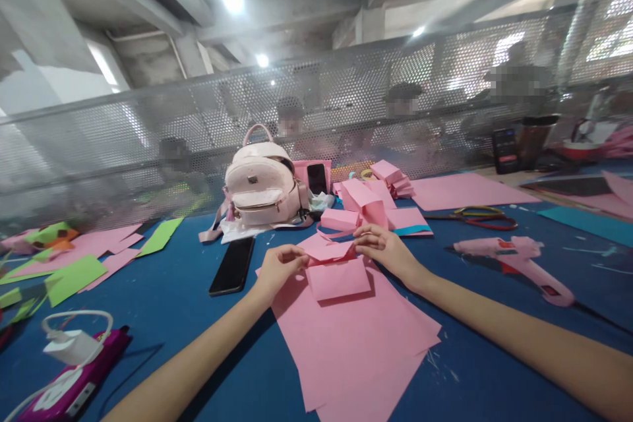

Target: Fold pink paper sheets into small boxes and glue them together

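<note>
Between my two hands is a folded pink paper piece (339,278), shaped like a small box with a raised flap. My left hand (283,269) pinches its left edge with thumb and fingertips. On the other side, my right hand (380,249) has its thumb and fingers closed on the flap's right corner. Beneath lie large pink paper sheets (356,343), overlapping and turned at angles. Just behind my fingers stand more folded pink paper pieces (363,204), one with a curled strip.
A black phone (232,266) lies left, before a white backpack (261,184). Right are scissors (475,216) and a pink glue gun (517,257) with its cord. A purple power strip (82,376) sits front left, near green paper (76,277). A perforated metal screen (336,105) stands behind.
</note>
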`<action>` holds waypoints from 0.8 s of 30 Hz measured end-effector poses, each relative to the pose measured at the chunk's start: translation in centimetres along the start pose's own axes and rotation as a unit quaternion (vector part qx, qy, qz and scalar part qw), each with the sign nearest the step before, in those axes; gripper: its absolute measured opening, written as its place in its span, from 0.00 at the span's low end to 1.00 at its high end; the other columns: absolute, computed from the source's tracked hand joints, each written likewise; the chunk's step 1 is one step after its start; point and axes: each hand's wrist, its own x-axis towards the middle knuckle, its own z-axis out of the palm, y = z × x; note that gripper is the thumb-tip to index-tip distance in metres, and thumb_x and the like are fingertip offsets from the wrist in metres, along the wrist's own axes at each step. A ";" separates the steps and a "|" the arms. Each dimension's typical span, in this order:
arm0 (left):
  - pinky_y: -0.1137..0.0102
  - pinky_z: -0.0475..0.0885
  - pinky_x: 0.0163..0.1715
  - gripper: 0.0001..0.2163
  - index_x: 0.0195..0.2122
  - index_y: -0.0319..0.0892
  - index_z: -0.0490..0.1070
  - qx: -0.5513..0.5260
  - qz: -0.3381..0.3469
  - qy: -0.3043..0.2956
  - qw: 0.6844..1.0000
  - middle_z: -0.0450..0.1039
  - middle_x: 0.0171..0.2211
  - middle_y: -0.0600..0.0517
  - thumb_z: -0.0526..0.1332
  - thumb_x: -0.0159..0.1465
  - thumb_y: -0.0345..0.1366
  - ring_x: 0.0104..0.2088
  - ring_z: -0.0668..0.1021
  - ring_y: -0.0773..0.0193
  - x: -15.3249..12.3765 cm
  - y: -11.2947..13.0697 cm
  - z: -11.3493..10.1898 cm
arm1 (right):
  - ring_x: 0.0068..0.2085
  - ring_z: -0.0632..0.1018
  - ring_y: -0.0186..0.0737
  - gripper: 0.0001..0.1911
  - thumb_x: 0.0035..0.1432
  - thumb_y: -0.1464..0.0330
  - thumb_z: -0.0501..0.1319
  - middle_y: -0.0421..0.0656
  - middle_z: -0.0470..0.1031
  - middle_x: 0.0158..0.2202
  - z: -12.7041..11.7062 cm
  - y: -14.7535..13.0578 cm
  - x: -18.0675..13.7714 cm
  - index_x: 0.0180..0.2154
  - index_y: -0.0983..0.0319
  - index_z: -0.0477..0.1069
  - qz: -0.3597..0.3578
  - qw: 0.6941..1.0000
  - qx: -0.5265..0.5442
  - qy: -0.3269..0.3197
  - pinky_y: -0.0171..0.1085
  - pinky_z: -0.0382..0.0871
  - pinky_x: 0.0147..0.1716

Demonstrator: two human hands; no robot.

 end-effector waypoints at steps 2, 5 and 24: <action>0.63 0.77 0.39 0.11 0.47 0.38 0.72 0.001 -0.001 -0.002 1.000 0.75 0.44 0.48 0.62 0.69 0.39 0.39 0.79 0.61 0.0 0.0 -0.1 | 0.38 0.82 0.45 0.19 0.45 0.61 0.70 0.44 0.81 0.33 -0.1 0.1 0.0 0.38 0.60 0.70 0.000 1.000 0.007 -0.002 0.40 0.75 0.38; 0.62 0.77 0.39 0.11 0.48 0.38 0.72 0.001 -0.003 -0.005 1.000 0.75 0.44 0.48 0.62 0.69 0.39 0.40 0.79 0.61 0.0 -0.1 -0.1 | 0.37 0.81 0.44 0.19 0.46 0.60 0.70 0.44 0.81 0.33 -0.1 0.2 0.1 0.39 0.60 0.70 0.000 1.000 0.014 -0.003 0.42 0.74 0.40; 0.62 0.77 0.39 0.12 0.49 0.38 0.71 0.003 -0.023 0.005 1.000 0.74 0.45 0.48 0.61 0.69 0.39 0.40 0.79 0.61 -0.1 -0.3 -0.1 | 0.38 0.80 0.43 0.17 0.44 0.58 0.72 0.42 0.79 0.32 0.2 -0.1 -0.1 0.32 0.61 0.73 0.017 1.000 0.000 -0.012 0.43 0.72 0.46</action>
